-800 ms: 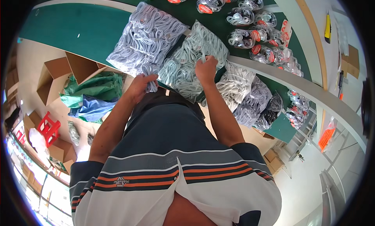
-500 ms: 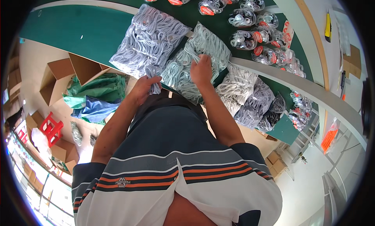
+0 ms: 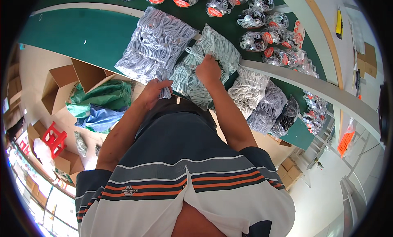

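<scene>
In my left hand [image 3: 151, 91] is a small bundle of coiled lavender-grey cables [image 3: 164, 78], gripped near the table's front edge. Above it lies a large clear bag of lavender-grey cables [image 3: 157, 42]. Just right of that is a second bag of pale greenish cables [image 3: 223, 50], with many coils at its near side. My right hand [image 3: 208, 70] is over this bag, its fingers closed on a pale greenish cable coil [image 3: 194, 55] that sticks out to the left. Its fingertips are partly hidden.
Bags of white cables [image 3: 249, 87] and of lavender-grey cables [image 3: 268, 108] lie on the right. Clear round jars of coiled cables [image 3: 254, 41] stand at the back. A grey rail [image 3: 294, 75] crosses the green table [image 3: 82, 36]. Left below are an open carton [image 3: 61, 87] and a red stool [image 3: 54, 139].
My right hand has shifted slightly left, and the pale greenish coil at its fingers now stands out further left from the pile. My left hand still holds its bundle, a touch further right.
</scene>
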A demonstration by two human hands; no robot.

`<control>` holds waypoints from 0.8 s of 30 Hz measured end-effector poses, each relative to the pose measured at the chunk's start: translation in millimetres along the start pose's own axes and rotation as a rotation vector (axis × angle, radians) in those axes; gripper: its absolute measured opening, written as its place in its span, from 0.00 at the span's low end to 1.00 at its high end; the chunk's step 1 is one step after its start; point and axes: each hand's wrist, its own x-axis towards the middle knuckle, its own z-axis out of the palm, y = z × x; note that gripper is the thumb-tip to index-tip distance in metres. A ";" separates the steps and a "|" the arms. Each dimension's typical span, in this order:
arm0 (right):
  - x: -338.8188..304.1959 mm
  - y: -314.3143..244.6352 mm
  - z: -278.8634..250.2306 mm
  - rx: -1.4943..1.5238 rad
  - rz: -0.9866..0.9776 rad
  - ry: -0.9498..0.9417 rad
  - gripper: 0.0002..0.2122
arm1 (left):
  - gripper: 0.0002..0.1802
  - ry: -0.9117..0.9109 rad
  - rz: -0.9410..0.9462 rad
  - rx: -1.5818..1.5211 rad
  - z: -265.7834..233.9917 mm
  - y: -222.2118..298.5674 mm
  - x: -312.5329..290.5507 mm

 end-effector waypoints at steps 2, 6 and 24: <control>-1.3 6.6 -4.6 0.062 0.001 -0.023 0.18 | 0.10 0.003 0.006 -0.003 -1.6 1.7 2.0; -9.1 23.7 -12.9 0.243 0.020 -0.093 0.20 | 0.08 -0.001 0.015 -0.009 -0.2 5.2 4.5; -17.7 8.3 -38.3 0.484 0.143 -0.111 0.25 | 0.12 0.025 -0.041 -0.053 14.3 11.5 11.8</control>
